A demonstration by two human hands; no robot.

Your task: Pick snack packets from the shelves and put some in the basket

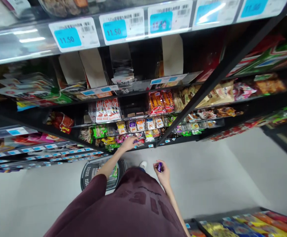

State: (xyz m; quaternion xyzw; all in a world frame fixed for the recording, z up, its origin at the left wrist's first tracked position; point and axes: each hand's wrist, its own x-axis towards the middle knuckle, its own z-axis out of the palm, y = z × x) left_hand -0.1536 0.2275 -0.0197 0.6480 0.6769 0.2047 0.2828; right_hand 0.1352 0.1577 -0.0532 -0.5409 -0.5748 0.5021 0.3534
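Observation:
At the front of the lowest snack shelf, my left hand (129, 144) is stretched out with its fingers closed around what looks like a small purple packet (135, 142). The fingers partly cover that packet, and it is too small to read. My right hand (163, 174) is raised over the floor beside my body, its fingers curled around a shiny purple snack packet (160, 167). Just beyond my left hand lie pink packets (122, 138) and yellow packets (110, 140). Small boxed snacks (132, 126) in purple, orange and white stand in a row above them.
A dark shopping basket (86, 176) with some packets in it sits on the floor to my left. Higher shelves with price labels (123, 28) jut out in front of me. A black upright (195, 100) crosses the shelving. Colourful packs (247, 225) fill a display behind me at right.

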